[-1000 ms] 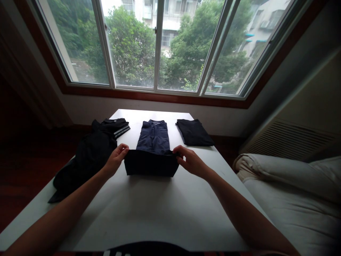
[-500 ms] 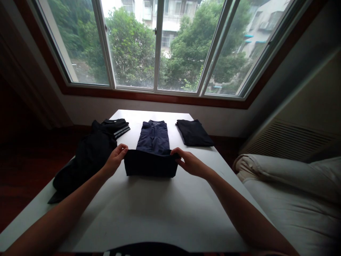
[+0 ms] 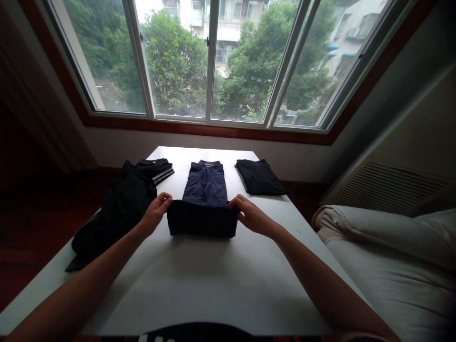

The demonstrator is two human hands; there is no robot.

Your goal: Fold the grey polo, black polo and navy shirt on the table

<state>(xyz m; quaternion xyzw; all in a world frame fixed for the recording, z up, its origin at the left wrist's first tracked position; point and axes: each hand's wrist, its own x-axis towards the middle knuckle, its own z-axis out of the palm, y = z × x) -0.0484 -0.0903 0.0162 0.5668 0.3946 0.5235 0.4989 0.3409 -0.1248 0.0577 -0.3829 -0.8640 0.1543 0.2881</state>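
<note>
A dark navy shirt (image 3: pixel 204 183) lies face up in the middle of the table, its collar toward the window. Its near end is lifted and turned up as a dark flap facing me. My left hand (image 3: pixel 158 209) pinches the flap's upper left corner. At the upper right corner, my right hand (image 3: pixel 249 213) grips the edge between thumb and fingers. The flap's lower edge hangs close to the tabletop; whether it touches is hard to tell.
The white table (image 3: pixel 199 285) stands below a window. On its left is a heap of black clothes (image 3: pixel 121 213), one piece with light stripes. A folded black garment (image 3: pixel 260 177) lies at the far right. Beyond the right edge is a pale padded seat (image 3: pixel 388 251).
Both hands keep their hold on the shirt's corners. The flap and my right hand have shifted very slightly; the other garments have not moved.
</note>
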